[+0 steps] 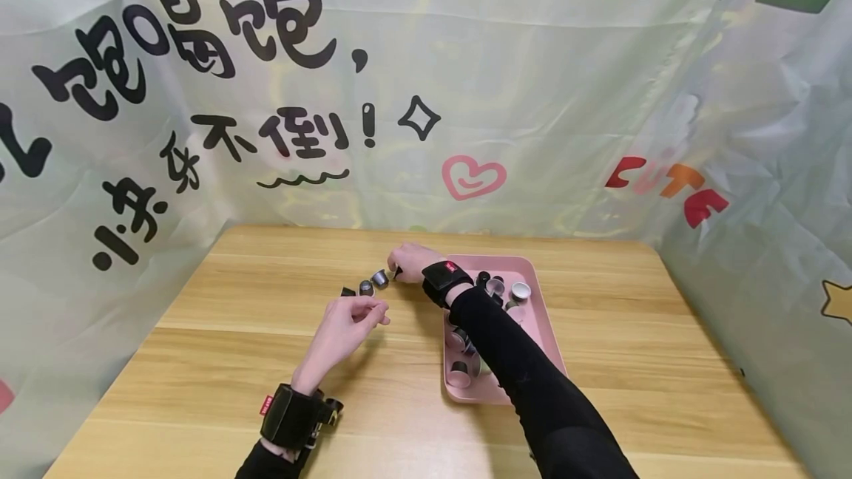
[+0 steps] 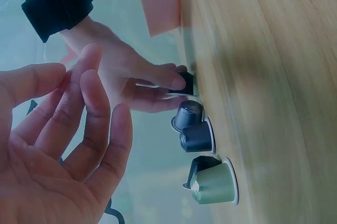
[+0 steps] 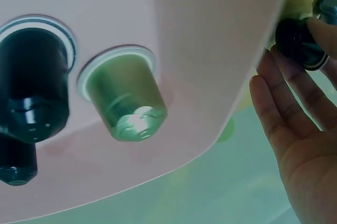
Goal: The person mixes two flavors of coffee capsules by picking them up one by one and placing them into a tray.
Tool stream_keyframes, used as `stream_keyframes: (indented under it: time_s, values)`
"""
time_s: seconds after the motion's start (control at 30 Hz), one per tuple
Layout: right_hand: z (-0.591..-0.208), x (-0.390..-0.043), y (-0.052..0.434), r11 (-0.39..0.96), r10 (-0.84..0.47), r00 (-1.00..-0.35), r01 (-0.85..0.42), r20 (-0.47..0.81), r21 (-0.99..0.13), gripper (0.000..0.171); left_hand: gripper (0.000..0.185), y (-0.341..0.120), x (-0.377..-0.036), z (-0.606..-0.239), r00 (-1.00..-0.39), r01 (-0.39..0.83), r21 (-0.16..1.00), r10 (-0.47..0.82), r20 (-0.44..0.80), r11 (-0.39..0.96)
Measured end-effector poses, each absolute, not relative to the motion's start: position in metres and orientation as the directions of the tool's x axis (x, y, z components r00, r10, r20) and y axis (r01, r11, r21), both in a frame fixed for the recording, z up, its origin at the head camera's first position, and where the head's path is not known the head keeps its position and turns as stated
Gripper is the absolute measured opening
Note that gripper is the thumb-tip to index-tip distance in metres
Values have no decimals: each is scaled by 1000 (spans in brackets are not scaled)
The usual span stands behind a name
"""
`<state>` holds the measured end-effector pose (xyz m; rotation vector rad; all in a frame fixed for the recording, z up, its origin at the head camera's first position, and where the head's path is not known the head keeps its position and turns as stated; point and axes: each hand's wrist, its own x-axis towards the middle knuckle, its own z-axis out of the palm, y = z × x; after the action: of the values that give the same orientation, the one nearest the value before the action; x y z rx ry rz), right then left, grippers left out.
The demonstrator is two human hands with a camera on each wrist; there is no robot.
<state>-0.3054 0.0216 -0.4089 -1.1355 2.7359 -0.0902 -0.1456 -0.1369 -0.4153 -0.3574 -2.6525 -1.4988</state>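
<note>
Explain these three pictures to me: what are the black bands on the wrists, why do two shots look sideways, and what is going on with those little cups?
No machine here: a person works bare-handed. The black bands carry wrist cameras, so those two views tilt with the arms; the wide view comes from a head camera. On the wooden table stands a pink tray holding coffee capsules. A short row of capsules stands left of it, including a green capsule. The right hand pinches a black capsule at the row's end. The left hand hovers nearby, fingers loosely curled, holding nothing.
</note>
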Motion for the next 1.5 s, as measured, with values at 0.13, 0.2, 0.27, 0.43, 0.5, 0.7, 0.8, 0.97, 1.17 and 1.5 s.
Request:
stream_keyframes:
  time_s: [0.13,0.2,0.27,0.43,0.5,0.7,0.8,0.97,1.17,1.5]
  values:
    - [-409,-304,25,709,-705,-696,-692,-136,-135,4,16,-137,-146,-416,-972,228,838,164,167,496]
    - [-409,-304,28,709,-705,-699,-690,-123,-144,5,17,-137,-146,-416,-972,228,839,166,167,494]
    - [-408,-303,30,703,-710,-697,-692,-98,-163,6,17,-137,-146,-416,-972,229,838,167,167,495]
    - [-404,-302,39,667,-735,-677,-714,-34,-213,3,17,-137,-146,-417,-968,247,832,173,184,496]
    - [-402,-301,43,654,-744,-668,-723,-14,-223,3,18,-137,-147,-417,-965,256,828,177,192,498]
    - [-391,-295,55,643,-743,-669,-720,15,-262,12,18,-137,-146,-417,-967,249,831,177,184,498]
    - [-385,-290,61,639,-741,-671,-719,34,-274,14,18,-136,-146,-417,-970,236,836,175,170,495]
    - [-374,-281,74,647,-722,-689,-707,67,-285,15,18,-136,-146,-417,-969,241,835,178,173,495]
    - [-362,-272,92,631,-708,-693,-706,134,-320,14,18,-135,-145,-417,-966,251,829,179,184,499]
    - [-350,-253,123,639,-688,-702,-706,184,-307,13,16,-134,-144,-416,-965,253,832,189,181,494]
